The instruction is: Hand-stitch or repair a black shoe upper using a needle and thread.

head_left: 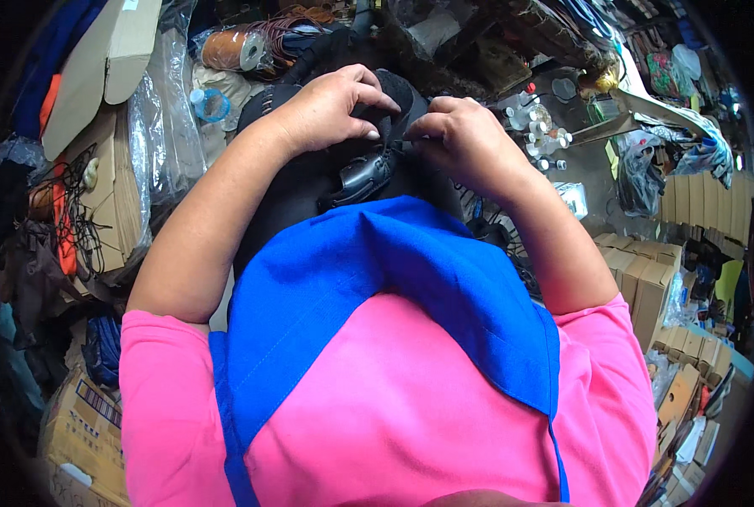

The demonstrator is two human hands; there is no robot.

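A shiny black leather piece (366, 176), shaped like part of a shoe, rests on dark material over my lap, just beyond the blue apron (377, 232). My left hand (336, 106) curves over the black material from the left; its thumb and forefinger tips are apart, with dark material behind the gap. From the right, my right hand (463, 139) pinches with thumb and forefinger close beside the leather piece. Something thin and dark shows at its fingertips, too small to name. Black on black hides where the pieces join.
A thread spool (240, 51) and a clear blue-rimmed cup (210, 105) lie at far left. Flattened cardboard (106, 190) and plastic sheeting stand beside my left arm. Several small white-capped bottles (539, 131) stand at far right, with stacked cartons (647, 270) nearer.
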